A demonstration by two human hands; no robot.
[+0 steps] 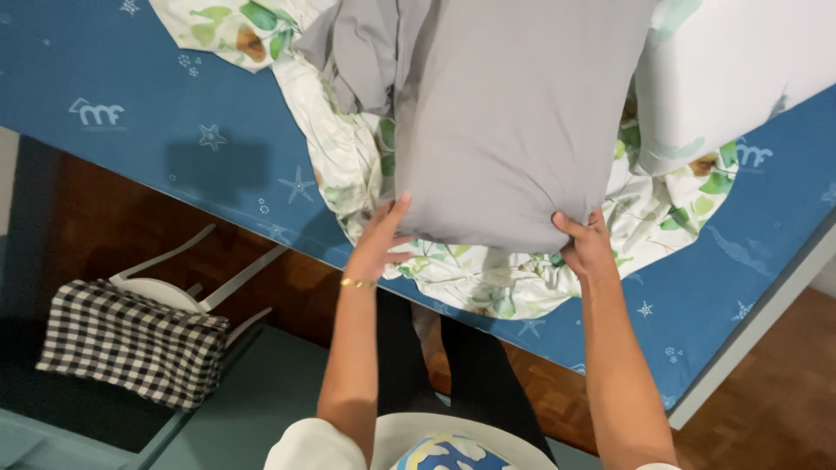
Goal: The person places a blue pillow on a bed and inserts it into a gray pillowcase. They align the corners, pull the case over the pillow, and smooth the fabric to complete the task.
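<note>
A grey pillow (514,113) lies on the bed, on top of a crumpled white sheet with a green leaf print (470,278). My left hand (380,235) presses against the pillow's near left corner, fingers spread along its side. My right hand (585,244) grips the near right corner, thumb on top of the fabric. A thin gold bracelet (357,283) circles my left wrist. More grey cloth (357,52) is bunched behind the pillow's left side.
The mattress has a blue cover with starfish marks (157,113). A white pillow (740,70) lies at the upper right. A white chair with a black-and-white checked cloth (131,339) stands on the wooden floor at left. A teal mat (252,400) lies below.
</note>
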